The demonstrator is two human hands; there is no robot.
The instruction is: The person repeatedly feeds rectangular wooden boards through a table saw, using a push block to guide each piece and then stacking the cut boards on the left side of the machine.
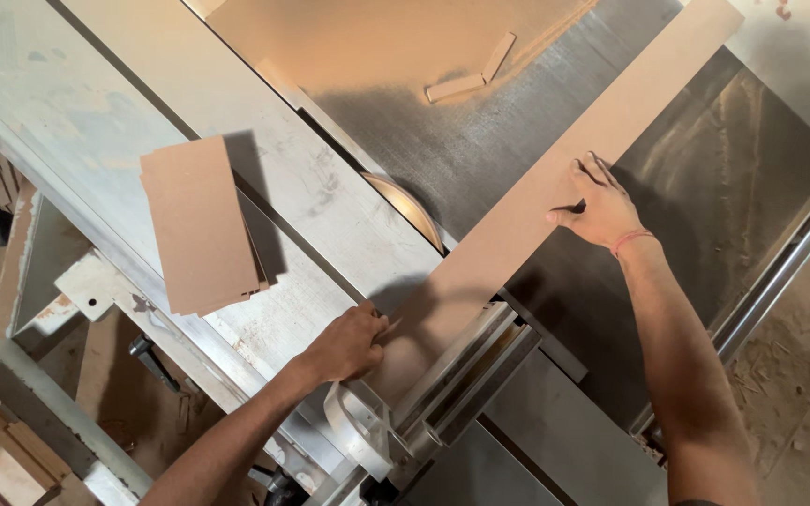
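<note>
A long brown fibreboard strip [555, 178] lies diagonally across a table saw, from the upper right down to the sliding fence. My right hand [600, 206] presses flat on the strip's middle, fingers spread. My left hand [353, 342] grips the strip's near end against the metal fence [461, 375]. The round saw blade [410, 208] rises from its slot right beside the strip's left edge.
A stack of cut brown board pieces [201, 225] rests on the pale sliding table [67, 103] to the left. Two small offcuts [472, 73] lie on the steel top beyond the blade. A steel rail [780, 272] runs along the right. Sawdust covers the floor [808, 375].
</note>
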